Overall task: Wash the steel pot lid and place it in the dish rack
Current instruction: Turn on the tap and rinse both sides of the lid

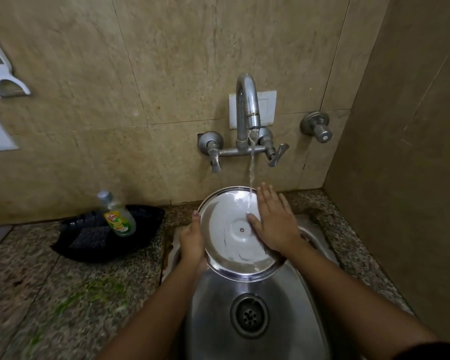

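The round steel pot lid (231,237) is held tilted over the steel sink (291,302), its inner side facing me, with a small rivet at its centre. Water from the wall tap (247,110) runs down onto its upper right part. My left hand (192,240) grips the lid's left rim, thumb on the edge. My right hand (276,222) lies flat on the lid's right side, fingers spread, thumb near the centre. No dish rack is in view.
A black tray (70,245) on the granite counter to the left holds a dish soap bottle (117,216) and a dark scrub pad (94,236). The sink drain (248,315) is below the lid. A side wall stands close on the right.
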